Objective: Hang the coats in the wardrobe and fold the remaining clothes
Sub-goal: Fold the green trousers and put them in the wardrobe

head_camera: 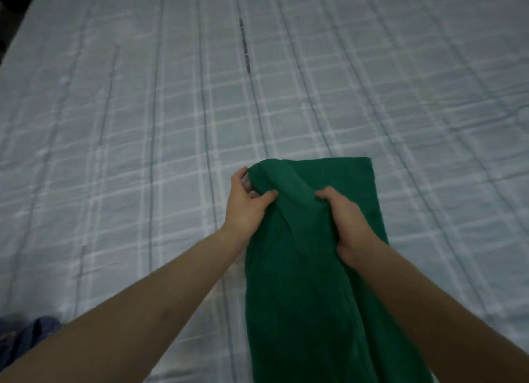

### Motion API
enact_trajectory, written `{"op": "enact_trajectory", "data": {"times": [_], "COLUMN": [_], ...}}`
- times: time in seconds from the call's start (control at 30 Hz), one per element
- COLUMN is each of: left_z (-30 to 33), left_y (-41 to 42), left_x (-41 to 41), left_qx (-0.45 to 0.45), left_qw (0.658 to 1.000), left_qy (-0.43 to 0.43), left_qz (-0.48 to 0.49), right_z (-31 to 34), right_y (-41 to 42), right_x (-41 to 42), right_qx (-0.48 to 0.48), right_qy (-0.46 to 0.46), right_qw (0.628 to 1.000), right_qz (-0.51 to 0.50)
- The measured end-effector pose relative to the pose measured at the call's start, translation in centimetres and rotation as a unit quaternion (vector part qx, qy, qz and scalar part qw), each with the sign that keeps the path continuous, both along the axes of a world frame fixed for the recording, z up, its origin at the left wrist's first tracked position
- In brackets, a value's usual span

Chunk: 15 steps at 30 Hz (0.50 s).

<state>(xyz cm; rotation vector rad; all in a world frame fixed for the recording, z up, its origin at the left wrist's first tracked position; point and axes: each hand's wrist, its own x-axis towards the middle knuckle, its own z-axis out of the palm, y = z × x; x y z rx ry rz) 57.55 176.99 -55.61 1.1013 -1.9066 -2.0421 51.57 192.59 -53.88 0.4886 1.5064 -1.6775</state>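
My left hand (248, 203) and right hand (347, 219) each grip the green garment (309, 282) on the bed (143, 125), bunching its far end to fold it.

Single head-worn view, angled forward and down, close over the bed (143, 110).

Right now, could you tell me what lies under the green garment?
The green garment lies on the checked bedsheet, gripped by left hand and right hand. Whatever lies beneath it is covered.
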Motion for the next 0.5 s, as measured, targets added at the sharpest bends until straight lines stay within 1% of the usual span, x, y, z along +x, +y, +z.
{"op": "enact_trajectory", "data": {"times": [0.07,0.1,0.13,0.2,0.27,0.3,0.33,0.37,0.43,0.5], "left_z": [0.4,0.7,1.0,1.8,2.4,2.3,2.1,1.8,0.7,-0.3], "left_y": [0.8,1.2,1.6,2.0,2.3,2.4,2.5,2.4,2.1,1.9], "left_x": [-1.4,-2.0,-2.6,-3.7,-4.8,-5.3,-5.9,-6.3,-6.8,-7.1], "left_qx": [0.016,0.019,0.020,0.010,-0.002,-0.018,-0.044,-0.080,-0.158,-0.212], "left_qw": [1.000,1.000,1.000,0.998,0.997,0.997,0.998,0.996,0.985,0.971], "left_qy": [-0.017,-0.006,0.016,0.060,0.076,0.067,0.050,0.031,-0.003,-0.029], "left_qz": [0.001,-0.007,-0.015,-0.024,-0.016,-0.014,-0.017,-0.029,-0.072,-0.108], "right_z": [0.6,0.8,1.0,1.1,1.3,1.2,0.9,0.2,-1.5,-3.0], "right_y": [1.7,2.5,3.2,4.4,5.5,5.9,6.3,6.5,6.5,6.0], "right_x": [-1.1,-1.6,-2.3,-3.8,-5.5,-6.4,-7.2,-7.9,-8.7,-8.7], "right_qx": [-0.038,-0.055,-0.064,-0.040,-0.014,0.012,0.060,0.125,0.248,0.324], "right_qy": [-0.056,-0.065,-0.057,0.023,0.119,0.168,0.219,0.268,0.345,0.391], "right_qw": [0.995,0.994,0.995,0.999,0.987,0.980,0.969,0.954,0.904,0.854], "right_qz": [0.069,0.075,0.059,-0.025,-0.104,-0.110,-0.093,-0.056,0.039,0.114]}}
